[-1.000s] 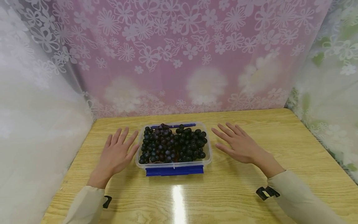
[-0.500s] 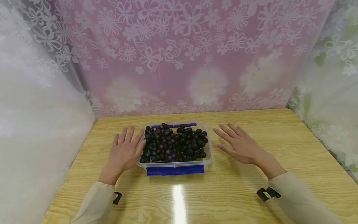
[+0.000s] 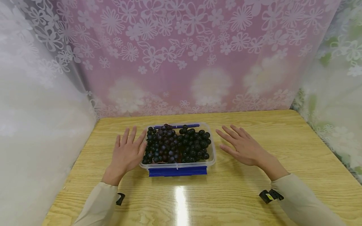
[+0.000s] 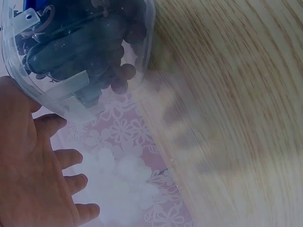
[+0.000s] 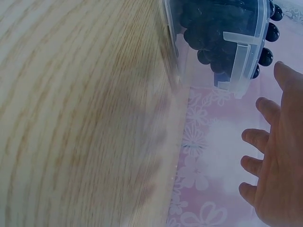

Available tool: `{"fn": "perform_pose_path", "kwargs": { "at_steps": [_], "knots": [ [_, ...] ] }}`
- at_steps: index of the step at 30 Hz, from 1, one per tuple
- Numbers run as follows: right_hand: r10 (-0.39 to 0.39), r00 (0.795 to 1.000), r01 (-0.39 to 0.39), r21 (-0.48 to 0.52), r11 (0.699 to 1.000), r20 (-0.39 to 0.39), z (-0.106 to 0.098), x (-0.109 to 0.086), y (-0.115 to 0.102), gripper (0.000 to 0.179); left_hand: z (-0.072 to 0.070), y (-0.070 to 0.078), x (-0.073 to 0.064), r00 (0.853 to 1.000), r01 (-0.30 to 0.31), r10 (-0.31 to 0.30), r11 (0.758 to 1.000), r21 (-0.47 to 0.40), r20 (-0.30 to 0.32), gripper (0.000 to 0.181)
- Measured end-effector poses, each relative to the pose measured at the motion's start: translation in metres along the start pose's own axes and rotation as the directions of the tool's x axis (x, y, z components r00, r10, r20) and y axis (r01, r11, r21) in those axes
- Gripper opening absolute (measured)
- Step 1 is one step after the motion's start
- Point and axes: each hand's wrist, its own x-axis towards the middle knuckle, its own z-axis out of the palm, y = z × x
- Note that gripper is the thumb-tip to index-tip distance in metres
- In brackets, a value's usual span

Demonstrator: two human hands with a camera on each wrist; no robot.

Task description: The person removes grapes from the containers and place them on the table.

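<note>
Container: one clear plastic storage box (image 3: pixel 212 158), upright on the wood-grain counter (image 3: pixel 223 197), toward its far side
Long axis: we read left to right, roughly parallel with the counter's far edge; a blue clasp (image 3: pixel 178 171) faces the wearer
Contents: dark grapes (image 3: pixel 195 146), heaped to the rim
Left hand (image 3: pixel 127 155): grip spread wide, holding nothing, at the box's left end; contact we cannot tell
Right hand (image 3: pixel 243 149): grip spread, holding nothing, apart from the right end
</note>
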Motion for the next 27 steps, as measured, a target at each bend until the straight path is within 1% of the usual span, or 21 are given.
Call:
{"fn": "perform_pose_path", "kwargs": {
  "at_steps": [5, 10, 15, 27],
  "knots": [
    [-0.004, 1.0, 0.004, 0.001, 1.0, -0.007, 0.001, 0.0004, 0.0005, 0.062, 0.0011, -0.0009, -0.0009, 1.0, 0.006, -0.006, 1.0, 0.006, -0.002, 0.052],
    [-0.006, 1.0, 0.006, 0.007, 1.0, -0.004, 0.0007, 0.0004, 0.0, 0.062, 0.0029, -0.0012, -0.0012, 1.0, 0.015, -0.015, 1.0, 0.016, 0.014, 0.052],
    [0.0, 1.0, 0.0, 0.012, 1.0, 0.01, 0.0007, 0.0006, -0.0009, 0.062, 0.0045, -0.0014, -0.0013, 0.999, 0.026, -0.026, 1.0, -0.004, 0.03, 0.052],
    [-0.006, 1.0, 0.006, 0.019, 1.0, 0.008, 0.0003, 0.0025, -0.0046, 0.062, 0.0081, -0.0022, -0.0017, 0.999, 0.039, -0.038, 0.999, -0.03, 0.025, 0.053]
  ]
}}
